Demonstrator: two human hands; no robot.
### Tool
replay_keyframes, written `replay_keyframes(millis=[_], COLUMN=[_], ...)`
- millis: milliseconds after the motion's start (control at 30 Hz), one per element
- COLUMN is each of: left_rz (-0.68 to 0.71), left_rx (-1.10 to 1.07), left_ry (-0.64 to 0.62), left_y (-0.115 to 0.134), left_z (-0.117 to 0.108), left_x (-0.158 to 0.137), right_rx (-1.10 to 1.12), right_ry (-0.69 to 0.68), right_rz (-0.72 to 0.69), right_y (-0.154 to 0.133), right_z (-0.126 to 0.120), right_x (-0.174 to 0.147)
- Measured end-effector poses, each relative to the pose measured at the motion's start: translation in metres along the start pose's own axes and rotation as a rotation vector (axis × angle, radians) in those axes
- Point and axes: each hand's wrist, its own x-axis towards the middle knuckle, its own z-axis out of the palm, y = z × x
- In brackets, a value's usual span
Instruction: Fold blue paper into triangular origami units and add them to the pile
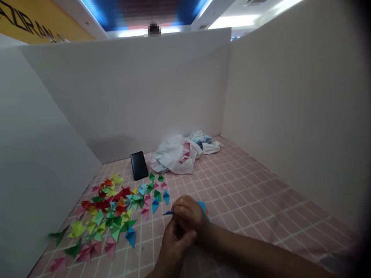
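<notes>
My left hand (173, 244) and my right hand (191, 216) meet over the near middle of the table, fingers closed together. Between them is a small piece of folded blue paper (167, 213), its pointed end sticking out to the left; the rest of it is hidden by the fingers. Some blue paper (202, 207) with a bit of orange at its edge lies behind my right hand, partly covered by it. To the left, many small folded paper pieces (115, 227) in green, yellow, red, pink and blue are spread out. A folded blue piece (131, 236) lies nearest my left hand.
A black phone (139, 166) lies beyond the paper pieces. Crumpled white plastic bags (174, 154) sit against the back partition (139, 92). White partitions also stand at the left and right (295, 108). A pink checked cloth (243, 193) covers the table.
</notes>
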Motion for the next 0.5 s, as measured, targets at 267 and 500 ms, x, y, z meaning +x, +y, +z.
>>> replay_keyframes(millis=[267, 500], left_rz=[-0.002, -0.002], left_rx=[0.106, 0.129], left_ry=[-0.076, -0.056], left_y=[-0.013, -0.016], left_z=[-0.010, -0.004], left_x=[0.002, -0.004], right_rx=[0.064, -0.014], right_ry=[0.019, 0.021], right_rz=[-0.029, -0.034], right_y=[0.000, 0.000], right_z=[0.001, 0.000], right_x=[-0.005, -0.009])
